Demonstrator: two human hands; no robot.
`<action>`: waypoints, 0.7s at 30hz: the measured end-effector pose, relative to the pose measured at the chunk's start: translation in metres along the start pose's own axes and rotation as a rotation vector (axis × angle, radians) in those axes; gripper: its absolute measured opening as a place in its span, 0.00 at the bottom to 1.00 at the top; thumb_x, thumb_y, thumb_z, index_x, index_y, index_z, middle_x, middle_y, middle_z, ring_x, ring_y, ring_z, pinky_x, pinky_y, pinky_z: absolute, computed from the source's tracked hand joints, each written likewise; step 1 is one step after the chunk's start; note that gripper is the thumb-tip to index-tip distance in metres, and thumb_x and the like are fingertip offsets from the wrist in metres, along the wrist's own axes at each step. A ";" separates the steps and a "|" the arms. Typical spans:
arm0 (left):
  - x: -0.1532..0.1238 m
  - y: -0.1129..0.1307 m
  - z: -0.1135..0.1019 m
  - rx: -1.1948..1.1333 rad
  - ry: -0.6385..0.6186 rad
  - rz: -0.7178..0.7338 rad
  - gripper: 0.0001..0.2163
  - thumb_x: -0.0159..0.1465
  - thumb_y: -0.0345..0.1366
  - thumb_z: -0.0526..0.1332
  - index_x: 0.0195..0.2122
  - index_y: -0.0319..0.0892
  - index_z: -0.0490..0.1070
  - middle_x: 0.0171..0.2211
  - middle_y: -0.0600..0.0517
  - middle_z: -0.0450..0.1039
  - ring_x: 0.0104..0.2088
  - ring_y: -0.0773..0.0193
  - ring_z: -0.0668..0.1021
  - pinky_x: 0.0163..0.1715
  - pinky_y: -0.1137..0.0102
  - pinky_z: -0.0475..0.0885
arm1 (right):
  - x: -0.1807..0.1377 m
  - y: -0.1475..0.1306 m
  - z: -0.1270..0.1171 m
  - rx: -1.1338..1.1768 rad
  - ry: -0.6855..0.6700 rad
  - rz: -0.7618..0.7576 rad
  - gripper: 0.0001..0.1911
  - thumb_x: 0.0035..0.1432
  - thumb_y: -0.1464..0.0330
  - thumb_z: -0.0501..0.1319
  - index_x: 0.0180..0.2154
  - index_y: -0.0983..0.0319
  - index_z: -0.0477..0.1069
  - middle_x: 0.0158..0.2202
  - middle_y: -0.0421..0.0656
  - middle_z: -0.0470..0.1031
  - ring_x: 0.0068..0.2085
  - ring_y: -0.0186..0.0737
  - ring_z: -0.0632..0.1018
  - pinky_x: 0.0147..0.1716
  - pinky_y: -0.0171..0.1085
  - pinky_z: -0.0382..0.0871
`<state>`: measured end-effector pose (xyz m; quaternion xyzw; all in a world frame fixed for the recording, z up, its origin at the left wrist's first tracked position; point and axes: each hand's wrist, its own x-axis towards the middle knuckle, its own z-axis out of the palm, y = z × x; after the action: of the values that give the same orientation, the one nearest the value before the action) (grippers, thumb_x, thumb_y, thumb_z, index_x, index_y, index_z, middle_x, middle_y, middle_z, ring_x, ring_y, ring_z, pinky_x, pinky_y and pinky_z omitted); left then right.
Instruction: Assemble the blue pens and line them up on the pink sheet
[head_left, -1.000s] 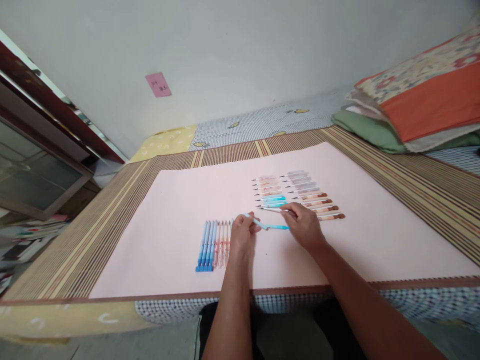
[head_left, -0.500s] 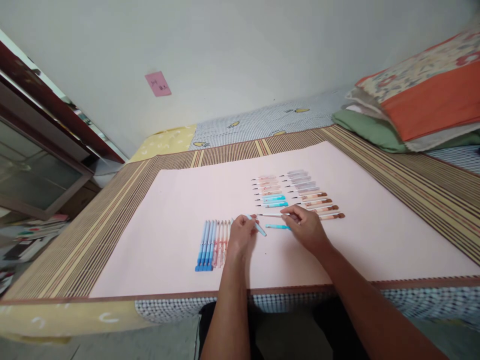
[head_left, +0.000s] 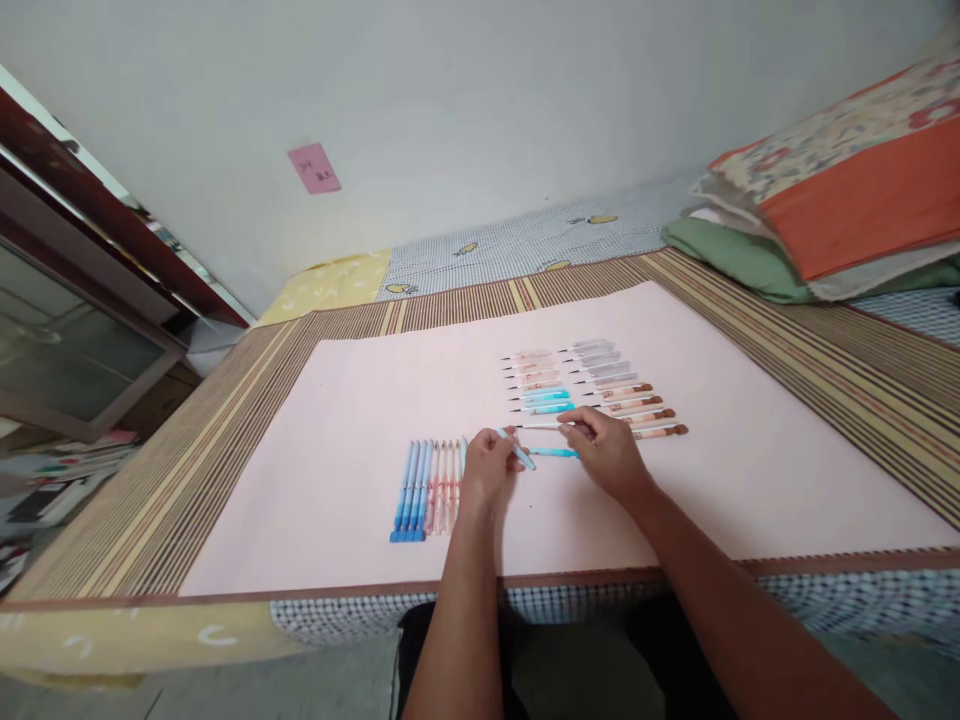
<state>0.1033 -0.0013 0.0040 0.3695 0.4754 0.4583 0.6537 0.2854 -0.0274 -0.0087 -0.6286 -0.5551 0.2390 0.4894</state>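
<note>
My left hand is closed on a light blue pen barrel, which slants down to the right from the fingers. My right hand pinches the rear of a thin white pen refill, its dark tip pointing left towards my left hand. Between the hands, a turquoise pen barrel piece lies on the pale pink sheet. Left of my left hand stands a row of pens, blue ones and pinkish ones, partly covered by that hand.
Beyond my hands lie rows of refills with barrel pieces: pink, turquoise, greyish and brown-ended. A striped mat lies under the sheet. Folded bedding is piled at the back right, by the wall.
Both hands have shifted only slightly, drawing a little closer together. The same barrel and refill stay in their grips.
</note>
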 end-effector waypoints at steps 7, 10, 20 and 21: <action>-0.001 0.002 0.000 0.005 -0.007 -0.018 0.12 0.53 0.38 0.69 0.28 0.39 0.66 0.35 0.42 0.77 0.29 0.63 0.79 0.30 0.69 0.72 | -0.001 -0.005 -0.007 -0.035 0.032 0.003 0.11 0.54 0.62 0.60 0.34 0.61 0.76 0.23 0.40 0.73 0.24 0.37 0.70 0.26 0.36 0.64; -0.001 0.002 -0.001 -0.006 -0.004 -0.022 0.12 0.54 0.37 0.69 0.27 0.39 0.66 0.39 0.39 0.77 0.31 0.62 0.80 0.33 0.67 0.74 | 0.000 -0.006 -0.010 -0.032 0.035 0.015 0.11 0.54 0.62 0.60 0.33 0.61 0.76 0.23 0.39 0.73 0.23 0.37 0.69 0.26 0.36 0.64; -0.001 0.000 -0.002 -0.020 0.007 -0.001 0.16 0.53 0.40 0.72 0.24 0.40 0.64 0.46 0.36 0.77 0.38 0.56 0.81 0.38 0.62 0.76 | 0.000 -0.005 -0.014 -0.024 0.026 0.013 0.09 0.53 0.64 0.59 0.32 0.61 0.76 0.21 0.38 0.70 0.23 0.37 0.68 0.25 0.35 0.63; 0.000 -0.001 -0.002 -0.017 0.007 0.003 0.16 0.53 0.40 0.72 0.24 0.40 0.64 0.46 0.36 0.77 0.38 0.57 0.81 0.38 0.62 0.76 | 0.000 -0.005 -0.014 -0.020 0.028 0.014 0.09 0.53 0.64 0.59 0.32 0.61 0.76 0.21 0.38 0.70 0.23 0.36 0.68 0.25 0.35 0.63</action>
<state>0.1011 -0.0018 0.0029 0.3631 0.4732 0.4645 0.6545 0.2948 -0.0324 0.0018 -0.6408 -0.5462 0.2281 0.4889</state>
